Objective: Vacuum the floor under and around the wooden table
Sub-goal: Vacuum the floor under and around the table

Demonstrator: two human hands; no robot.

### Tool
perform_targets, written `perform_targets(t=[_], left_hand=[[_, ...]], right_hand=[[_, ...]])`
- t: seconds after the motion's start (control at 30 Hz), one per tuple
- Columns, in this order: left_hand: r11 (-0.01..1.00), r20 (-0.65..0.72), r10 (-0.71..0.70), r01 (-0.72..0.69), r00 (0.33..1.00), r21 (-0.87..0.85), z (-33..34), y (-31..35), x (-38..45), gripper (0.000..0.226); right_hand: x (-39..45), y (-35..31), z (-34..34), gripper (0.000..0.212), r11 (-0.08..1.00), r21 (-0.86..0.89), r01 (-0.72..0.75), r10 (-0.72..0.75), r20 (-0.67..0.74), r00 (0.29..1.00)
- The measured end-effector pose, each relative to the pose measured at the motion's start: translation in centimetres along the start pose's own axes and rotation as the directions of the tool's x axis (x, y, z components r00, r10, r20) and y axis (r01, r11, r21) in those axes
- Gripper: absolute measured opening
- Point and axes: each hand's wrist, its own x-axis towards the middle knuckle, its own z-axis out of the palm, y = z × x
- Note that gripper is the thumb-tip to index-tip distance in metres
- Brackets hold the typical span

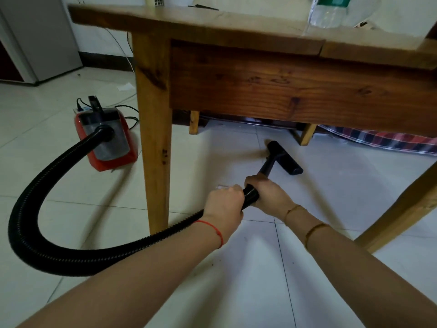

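Black ribbed hose (71, 252) loops across the white tiled floor (260, 268), running from the red canister vacuum (106, 140) that sits on the tiles to the left of the wooden table (260, 91), just beyond its near left leg (156, 150). I see my left hand (223, 204) curled round the hose end, just right of that leg, with a red string on the wrist. My right hand (267, 192) grips the same black tube slightly further along, fingers wrapped over it, two thin gold bracelets on the forearm. The two hands sit almost touching. From the right hand the short wand runs forward to the black floor nozzle (283, 158), which lies flat on the tiles under the table, between the near left leg and the far legs. A plaid cloth (390, 142) lies on the floor beyond the table's right side. A clear plastic bottle (328, 13) stands on the tabletop toward the right. A power strip with cables rests behind the vacuum.
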Motion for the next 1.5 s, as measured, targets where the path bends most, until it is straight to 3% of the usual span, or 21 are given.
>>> perform_targets(t=[0.2, 0.37, 0.7, 1.0, 1.23, 1.5], left_hand=[[1.0, 0.002, 0.003, -0.003, 1.0, -0.011, 1.7, 2.6, 5.4, 0.025], [1.0, -0.041, -0.005, 0.005, 0.999, 0.011, 2.4, 2.4, 6.3, 0.025], [0.989, -0.021, -0.148, 0.148, 0.989, 0.025, 0.0, -4.0, 1.2, 0.029], [0.97, -0.019, -0.228, 0.229, 0.973, 0.083, -2.7, -10.0, -7.8, 0.021], [0.976, -0.008, -0.181, 0.181, 0.983, 0.119, -4.0, -10.5, -11.7, 0.021], [0.99, -0.016, -0.102, 0.103, 0.995, 0.099, -4.2, -8.4, -11.6, 0.024]], right_hand=[[2.6, 5.1, -0.1, 0.016, 0.995, -0.003, -0.104, 0.104, 0.033, 0.994], [3.6, 5.6, 0.1, 0.01, 0.995, -0.07, -0.07, 0.069, -0.01, 0.998], [5.7, -2.6, 1.2, 0.016, 0.99, 0.115, 0.083, -0.091, 0.072, 0.993], [4.6, -13.0, 2.9, 0.018, 0.927, 0.163, 0.337, -0.34, -0.012, 0.941], [1.9, -15.5, 2.9, 0.024, 0.923, 0.167, 0.346, -0.348, -0.017, 0.937], [0.1, -13.3, 2.2, 0.027, 0.941, 0.132, 0.312, -0.314, -0.008, 0.949]])
